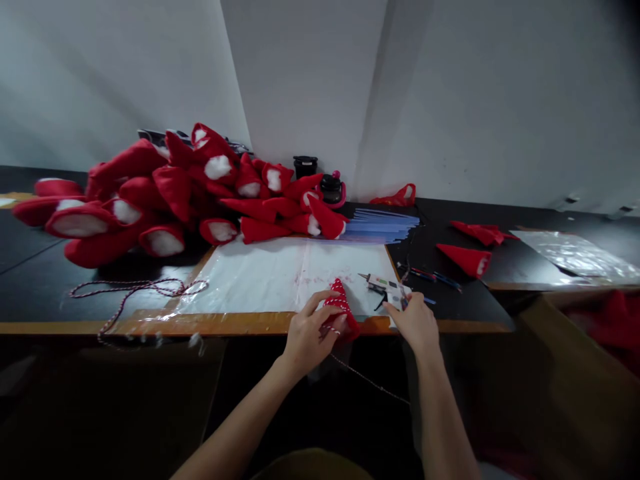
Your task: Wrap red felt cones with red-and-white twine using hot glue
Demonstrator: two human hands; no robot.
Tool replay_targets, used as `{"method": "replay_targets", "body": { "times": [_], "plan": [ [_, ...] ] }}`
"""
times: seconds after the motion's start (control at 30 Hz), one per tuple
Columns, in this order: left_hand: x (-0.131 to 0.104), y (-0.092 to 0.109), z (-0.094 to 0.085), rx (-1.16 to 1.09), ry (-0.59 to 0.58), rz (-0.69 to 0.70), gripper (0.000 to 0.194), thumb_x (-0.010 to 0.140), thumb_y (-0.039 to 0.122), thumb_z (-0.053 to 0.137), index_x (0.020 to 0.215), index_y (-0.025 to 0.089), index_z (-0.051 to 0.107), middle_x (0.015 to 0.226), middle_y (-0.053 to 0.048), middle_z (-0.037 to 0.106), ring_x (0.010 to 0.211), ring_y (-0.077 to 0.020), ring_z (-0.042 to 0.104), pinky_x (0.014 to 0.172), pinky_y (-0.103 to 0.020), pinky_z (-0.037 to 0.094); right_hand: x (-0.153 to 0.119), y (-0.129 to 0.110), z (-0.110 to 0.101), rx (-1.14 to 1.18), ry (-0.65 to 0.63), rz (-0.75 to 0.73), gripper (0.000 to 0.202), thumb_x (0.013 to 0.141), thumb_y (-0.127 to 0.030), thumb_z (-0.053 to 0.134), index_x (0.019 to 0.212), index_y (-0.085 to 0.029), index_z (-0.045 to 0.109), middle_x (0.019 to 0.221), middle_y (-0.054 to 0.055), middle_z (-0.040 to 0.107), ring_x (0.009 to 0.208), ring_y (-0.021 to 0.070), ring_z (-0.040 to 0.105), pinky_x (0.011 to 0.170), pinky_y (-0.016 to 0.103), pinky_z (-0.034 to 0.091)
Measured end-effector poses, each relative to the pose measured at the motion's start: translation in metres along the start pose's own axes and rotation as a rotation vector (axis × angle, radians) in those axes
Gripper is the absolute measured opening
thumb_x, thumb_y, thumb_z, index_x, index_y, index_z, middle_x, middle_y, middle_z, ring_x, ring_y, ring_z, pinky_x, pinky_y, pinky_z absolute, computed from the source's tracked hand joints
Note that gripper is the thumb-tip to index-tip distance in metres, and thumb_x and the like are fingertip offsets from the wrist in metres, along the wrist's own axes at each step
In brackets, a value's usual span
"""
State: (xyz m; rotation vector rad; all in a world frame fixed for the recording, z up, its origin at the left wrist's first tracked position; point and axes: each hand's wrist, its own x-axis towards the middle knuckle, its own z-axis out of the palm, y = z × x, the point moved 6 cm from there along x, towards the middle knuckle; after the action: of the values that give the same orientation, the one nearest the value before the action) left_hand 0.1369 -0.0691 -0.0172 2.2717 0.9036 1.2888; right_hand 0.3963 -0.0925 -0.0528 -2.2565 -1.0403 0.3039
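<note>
Between the fingers of my left hand [311, 335] is a small red felt cone [341, 308], its tip pointing away from me. Red-and-white twisted cord [367, 379] wraps around the cone, and a strand trails from it below the table edge. My right hand [416, 321] is closed around a white glue gun [393, 291], whose nozzle points left toward the cone. Both hands are at the front edge of the work surface, over a white plastic-covered sheet [250, 277]. My palm hides part of the gun's handle.
A big heap of red cones stuffed with white filling [145, 193] fills the back left. Beside it are blue-purple sticks [383, 225]. A loose cord [130, 288] lies at left, pens [435, 277] and another red cone [465, 259] at right. An open box [555, 333] stands lower right.
</note>
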Motion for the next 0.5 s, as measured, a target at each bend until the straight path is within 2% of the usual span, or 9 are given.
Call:
{"method": "replay_targets", "body": {
  "times": [0.1, 0.17, 0.27, 0.33, 0.37, 0.43, 0.5],
  "plan": [
    [0.000, 0.000, 0.000, -0.011, 0.010, 0.016, 0.011, 0.089, 0.019, 0.057, 0.096, 0.020, 0.065, 0.120, -0.009, 0.061, 0.098, -0.0169, 0.066, 0.075, -0.026, 0.059, 0.005, 0.011, 0.004, 0.176, 0.022, 0.026, 0.044, 0.056, -0.045, 0.077, 0.084, -0.017, 0.059, 0.080, 0.012, 0.067, 0.084, 0.0338, 0.066, 0.080, 0.043, 0.047],
    [-0.001, 0.000, -0.001, -0.010, 0.014, 0.027, 0.011, 0.089, 0.018, 0.057, 0.096, 0.020, 0.065, 0.120, -0.009, 0.061, 0.098, -0.0167, 0.066, 0.075, -0.026, 0.059, 0.003, 0.018, 0.004, 0.277, 0.052, 0.039, 0.048, 0.052, -0.048, 0.078, 0.082, -0.018, 0.057, 0.076, 0.008, 0.065, 0.078, 0.0294, 0.065, 0.077, 0.041, 0.049],
    [-0.003, -0.001, -0.002, 0.000, 0.014, 0.019, 0.012, 0.088, 0.019, 0.058, 0.098, 0.020, 0.065, 0.121, -0.009, 0.061, 0.090, -0.0148, 0.067, 0.072, -0.025, 0.059, -0.013, 0.027, -0.001, 0.464, 0.140, 0.060, 0.056, 0.057, -0.056, 0.073, 0.093, -0.017, 0.054, 0.083, 0.006, 0.064, 0.076, 0.0232, 0.065, 0.071, 0.036, 0.052],
    [-0.003, -0.001, -0.002, 0.000, 0.009, 0.010, 0.012, 0.088, 0.019, 0.058, 0.098, 0.020, 0.065, 0.121, -0.008, 0.061, 0.085, -0.0135, 0.067, 0.069, -0.025, 0.059, -0.030, 0.033, -0.004, 0.690, 0.145, 0.084, 0.054, 0.060, -0.054, 0.073, 0.094, -0.017, 0.055, 0.080, 0.003, 0.063, 0.069, 0.0187, 0.063, 0.063, 0.031, 0.053],
    [-0.004, -0.001, -0.002, -0.002, 0.008, 0.007, 0.012, 0.088, 0.019, 0.058, 0.098, 0.020, 0.066, 0.121, -0.008, 0.061, 0.085, -0.0135, 0.067, 0.069, -0.025, 0.059, -0.038, 0.036, -0.005, 0.850, 0.107, 0.100, 0.050, 0.060, -0.050, 0.076, 0.092, -0.017, 0.056, 0.073, 0.000, 0.061, 0.061, 0.0163, 0.061, 0.056, 0.028, 0.051],
    [-0.004, 0.000, -0.003, -0.004, 0.013, 0.005, 0.012, 0.089, 0.019, 0.058, 0.098, 0.020, 0.066, 0.120, -0.008, 0.061, 0.089, -0.0147, 0.067, 0.073, -0.026, 0.059, -0.055, 0.036, -0.004, 1.138, -0.047, 0.106, 0.042, 0.061, -0.040, 0.080, 0.089, -0.017, 0.059, 0.060, -0.004, 0.055, 0.048, 0.0123, 0.053, 0.043, 0.024, 0.045],
    [-0.003, -0.001, -0.003, -0.003, 0.021, -0.001, 0.013, 0.089, 0.019, 0.058, 0.098, 0.021, 0.066, 0.120, -0.008, 0.061, 0.094, -0.0162, 0.067, 0.077, -0.028, 0.059, -0.073, 0.031, -0.006, 1.303, -0.173, 0.059, 0.039, 0.062, -0.033, 0.080, 0.094, -0.018, 0.062, 0.061, -0.004, 0.057, 0.051, 0.0137, 0.056, 0.043, 0.024, 0.046]
  ]
}}
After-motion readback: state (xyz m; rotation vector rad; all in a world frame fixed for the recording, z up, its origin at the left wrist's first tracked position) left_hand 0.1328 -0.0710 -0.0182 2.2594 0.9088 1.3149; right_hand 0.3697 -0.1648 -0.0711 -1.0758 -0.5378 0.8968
